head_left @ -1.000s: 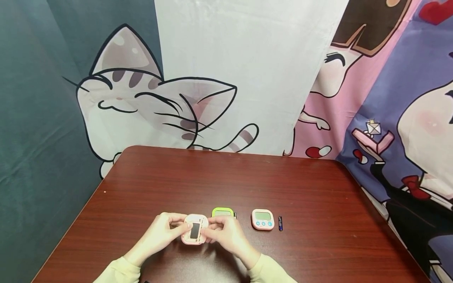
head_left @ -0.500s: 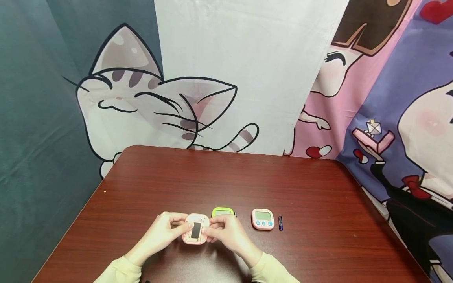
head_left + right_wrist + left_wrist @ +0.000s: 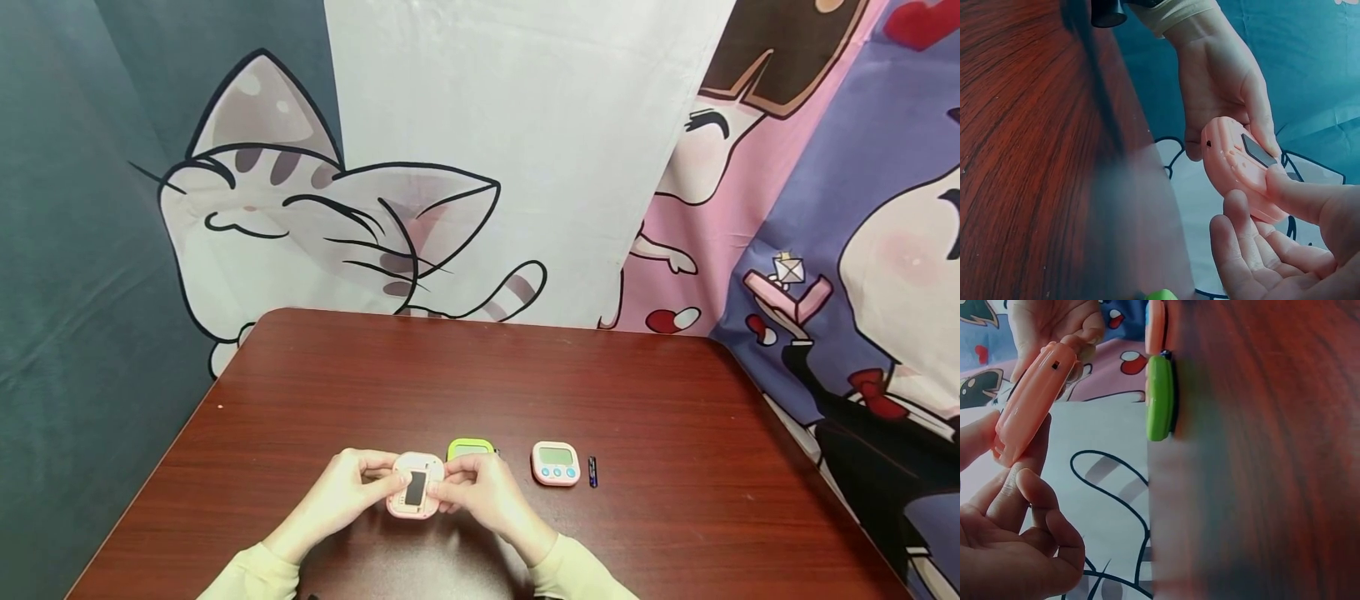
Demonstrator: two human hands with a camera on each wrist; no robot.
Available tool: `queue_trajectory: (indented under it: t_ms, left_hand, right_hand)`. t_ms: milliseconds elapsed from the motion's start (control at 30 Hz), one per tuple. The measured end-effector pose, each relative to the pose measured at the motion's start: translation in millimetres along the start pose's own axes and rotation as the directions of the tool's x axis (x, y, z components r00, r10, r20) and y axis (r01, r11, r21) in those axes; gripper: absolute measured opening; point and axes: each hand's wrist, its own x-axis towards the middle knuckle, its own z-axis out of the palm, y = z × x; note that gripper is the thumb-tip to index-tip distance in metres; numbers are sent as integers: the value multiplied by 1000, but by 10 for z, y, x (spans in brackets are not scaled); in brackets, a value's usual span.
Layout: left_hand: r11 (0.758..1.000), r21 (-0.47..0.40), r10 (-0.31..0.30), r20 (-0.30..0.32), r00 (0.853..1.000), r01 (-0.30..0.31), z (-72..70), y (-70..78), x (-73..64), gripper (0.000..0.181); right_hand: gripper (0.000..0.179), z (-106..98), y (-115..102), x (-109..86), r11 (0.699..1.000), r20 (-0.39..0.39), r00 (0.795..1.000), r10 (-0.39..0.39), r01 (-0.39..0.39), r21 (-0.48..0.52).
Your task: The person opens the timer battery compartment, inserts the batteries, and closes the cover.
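Both hands hold a pink digital timer (image 3: 413, 508) above the front part of the table, its back turned up with a dark rectangle in the middle. The left hand (image 3: 341, 494) pinches its left side, thumb on the back. On the opposite side the right hand (image 3: 486, 497) pinches it, also with the thumb on the back. Seen edge-on in the left wrist view, the pink timer (image 3: 1035, 400) is tilted and clear of the table. In the right wrist view the right thumb presses close to the dark rectangle (image 3: 1259, 151).
Just behind the right hand lies a green timer (image 3: 470, 447), partly hidden, with a small dark item beside it. Farther right, a second pink timer (image 3: 556, 464) lies screen up next to a dark blue battery (image 3: 592, 472). A printed cloth (image 3: 525, 167) hangs behind the brown table (image 3: 465, 375).
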Motion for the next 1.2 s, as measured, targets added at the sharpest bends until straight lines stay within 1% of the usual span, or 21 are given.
queue_trajectory:
  t_ms: [200,400,533,633,700,800,1033,1200]
  left_hand:
    - [1000,-3,-3,14,1000,3,-28,16,15,33]
    - [1000,-3,-8,14,1000,8,-13,15,10,34]
    - [1000,-16,1,14,1000,-1,-8,22,21,35]
    - [1000,-8,12,16,1000,-11,-9,34,41,34]
    - [1000,1,19,19,1000,-19,-12,44,52,34]
    - [1000,11,20,26,999,-21,-23,62,57,34]
    - [1000,6,29,46,998,-30,-59,88,54,35]
    - [999,30,32,41,999,-33,-89,70,41,35]
  right_hand:
    - [18,-8,-15,0,1000,-10,1000,-17,17,-11]
    - [16,-24,-13,-9,999,-24,999,-29,28,-41]
    - [18,-34,-4,-11,992,-50,997,-50,43,-120]
    - [19,-46,3,-6,982,-70,995,-66,52,-180]
    - [20,-53,11,-3,978,-80,994,-76,58,-201]
    - [20,-59,17,1,977,-82,994,-76,57,-205]
    - [19,-58,4,-5,985,-84,993,-80,66,-158]
    - [21,-41,-7,6,980,-73,993,-95,80,-182]
